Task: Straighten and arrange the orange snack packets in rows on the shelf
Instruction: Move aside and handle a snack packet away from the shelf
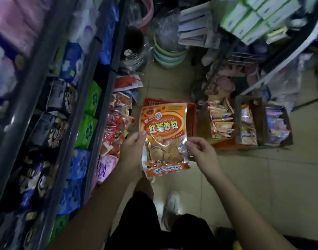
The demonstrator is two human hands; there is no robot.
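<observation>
Above the tiled floor point(262, 177) of a narrow shop aisle, both bare forearms reach forward and meet on one orange snack packet point(163, 127). The left forearm rises on a slant from the lower left. The left grip point(134, 148) grasps the packet's left edge, with the thumb laid over the front and the fingers tucked behind it. The right forearm comes in from the lower right with the wrist bent inward. The right grip point(199, 152) pinches the packet's right edge between thumb and curled fingers.

The packet is held in the air, nearly upright to the camera and face up. It is in front of a red plastic basket point(191, 116) and just right of the lowest tier of the shelf point(102, 98). There, other red and orange packets point(116, 127) lie in a loose jumble.

The packet's front reads "HONGSHUSHALA" in small capitals over the large characters 红薯沙拉. A clear window below shows round golden crisps. A strip of white characters runs along the bottom hem, too small to read fully.

To the right, open cardboard boxes point(246, 121) of small sachets stand on the floor. A white shoe point(170, 204) shows below the hands.
</observation>
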